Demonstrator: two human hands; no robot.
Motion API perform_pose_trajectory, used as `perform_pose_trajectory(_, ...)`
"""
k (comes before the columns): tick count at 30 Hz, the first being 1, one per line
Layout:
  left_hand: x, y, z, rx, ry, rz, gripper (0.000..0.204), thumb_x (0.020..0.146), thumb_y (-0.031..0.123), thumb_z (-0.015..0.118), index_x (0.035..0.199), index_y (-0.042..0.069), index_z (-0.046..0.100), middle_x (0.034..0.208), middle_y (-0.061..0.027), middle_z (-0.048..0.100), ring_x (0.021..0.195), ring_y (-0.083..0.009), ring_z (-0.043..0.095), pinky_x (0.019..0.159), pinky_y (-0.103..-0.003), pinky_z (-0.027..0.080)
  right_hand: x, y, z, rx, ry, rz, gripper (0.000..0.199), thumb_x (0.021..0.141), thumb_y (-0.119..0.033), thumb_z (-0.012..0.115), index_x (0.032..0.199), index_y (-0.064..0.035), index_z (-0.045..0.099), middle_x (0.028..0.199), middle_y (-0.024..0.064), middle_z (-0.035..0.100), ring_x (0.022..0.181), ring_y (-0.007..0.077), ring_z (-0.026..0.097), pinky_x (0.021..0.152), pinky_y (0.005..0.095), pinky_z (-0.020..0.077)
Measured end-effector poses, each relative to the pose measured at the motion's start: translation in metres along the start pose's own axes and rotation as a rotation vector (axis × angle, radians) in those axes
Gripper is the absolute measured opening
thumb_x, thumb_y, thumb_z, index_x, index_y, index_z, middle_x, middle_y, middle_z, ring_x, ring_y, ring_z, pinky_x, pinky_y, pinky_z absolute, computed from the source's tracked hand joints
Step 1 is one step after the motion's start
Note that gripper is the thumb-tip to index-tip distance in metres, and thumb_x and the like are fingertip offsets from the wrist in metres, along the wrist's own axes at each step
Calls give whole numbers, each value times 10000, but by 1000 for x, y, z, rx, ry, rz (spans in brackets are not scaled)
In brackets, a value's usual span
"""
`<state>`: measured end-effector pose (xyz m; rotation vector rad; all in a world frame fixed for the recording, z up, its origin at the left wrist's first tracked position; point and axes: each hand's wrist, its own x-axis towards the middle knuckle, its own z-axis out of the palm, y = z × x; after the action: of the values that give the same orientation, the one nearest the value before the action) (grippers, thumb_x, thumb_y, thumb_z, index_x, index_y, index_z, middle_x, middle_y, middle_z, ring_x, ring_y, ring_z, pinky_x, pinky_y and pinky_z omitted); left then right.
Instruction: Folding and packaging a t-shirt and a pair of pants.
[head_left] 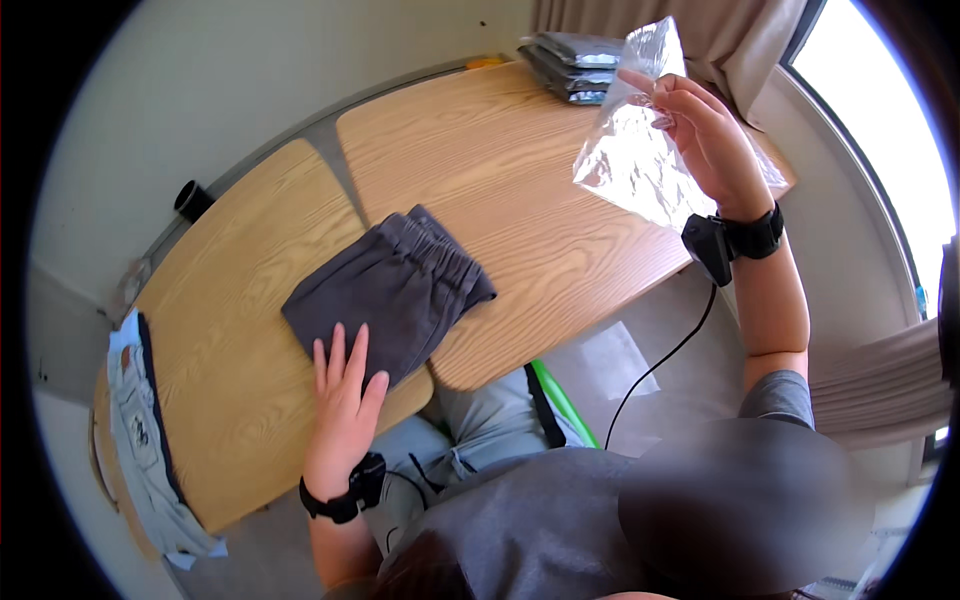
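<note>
A pair of dark grey trousers (pixel 375 285), folded into a compact bundle with its gathered elastic waistband to the upper right, lies across the seam between two wooden tables. My left hand (pixel 345 400) rests on the near edge of the trousers, palm down with fingers spread. Up at the right, my right hand (pixel 700 125) pinches a clear plastic bag (pixel 640 150) between thumb and fingers. The bag hangs crinkled and shiny over the right table and looks flat. Both wrists wear black straps with small devices.
Packed plastic bags (pixel 575 65) are stacked at the right table's far edge. Light blue jeans (pixel 145 440) hang along the left table's edge. A black cup-like object (pixel 193 201) is by the wall. A clear sheet (pixel 615 365) lies on the floor; a black cable (pixel 660 365) trails from my right wrist.
</note>
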<state>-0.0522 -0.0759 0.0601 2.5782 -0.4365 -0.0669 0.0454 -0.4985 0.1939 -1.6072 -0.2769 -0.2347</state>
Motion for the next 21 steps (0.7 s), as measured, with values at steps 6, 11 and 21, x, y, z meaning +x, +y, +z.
perform_pose_trajectory(6,-25,3,-42,-576,267,158,536,970,324,392,1432,97,242,1497,-115,200,1384,-290,161,1098,-418,160,-30,-13,168,-90,-518,-129,126,810,-143,568,797,-18,580,1262,137,547,816,135,563,734,275,455)
perform_pose_trajectory(11,-49,-4,-55,-918,551,188,537,974,396,337,1389,56,305,1506,-103,179,1367,-271,214,1066,-412,231,-63,14,269,-197,-823,-419,58,747,-92,595,733,-39,576,1102,167,611,994,255,559,834,358,436)
perform_pose_trajectory(21,-51,-37,-74,-827,252,-112,376,898,118,525,1268,50,520,1224,-72,573,874,-92,601,661,-198,440,-114,30,302,-228,-1205,-519,148,784,-152,640,857,-30,598,1187,183,557,1046,332,541,893,407,428)
